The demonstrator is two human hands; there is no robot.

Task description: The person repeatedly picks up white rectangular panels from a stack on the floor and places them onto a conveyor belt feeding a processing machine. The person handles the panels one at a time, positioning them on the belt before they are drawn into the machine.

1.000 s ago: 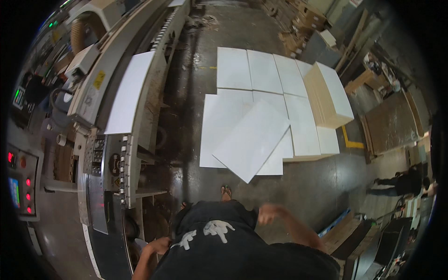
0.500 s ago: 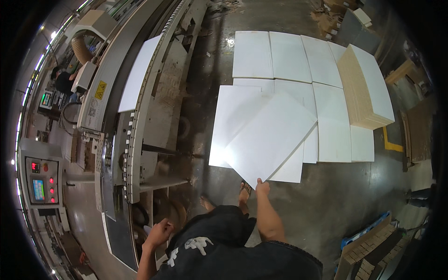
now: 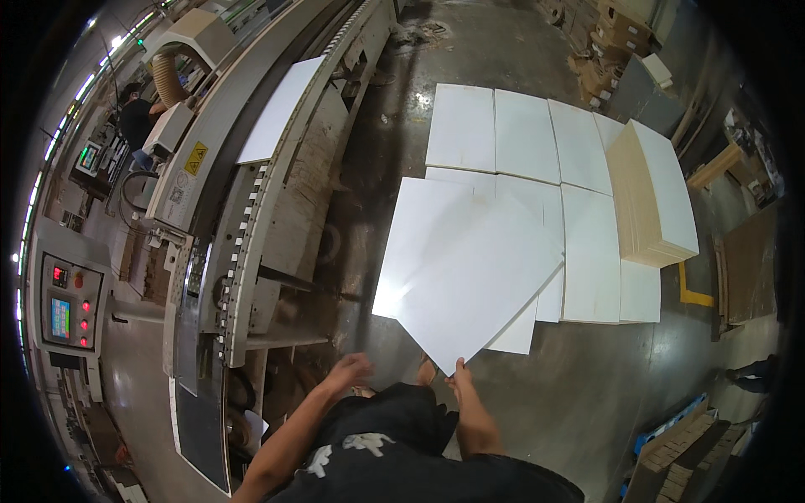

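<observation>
Underfoot, grey floor; long machine at left; right grip pinching white panel; left grip loosely spread.

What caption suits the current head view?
Right hand grips the near corner of an angled white panel over other panels; left hand free, machine at left.

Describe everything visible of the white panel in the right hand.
The white panel is a thin, flat, apparently rectangular board with a smooth, slightly glossy face. It slants across other white panels, its near corner jutting over the floor. The right hand grips that corner; whether it is lifted is unclear.
</observation>
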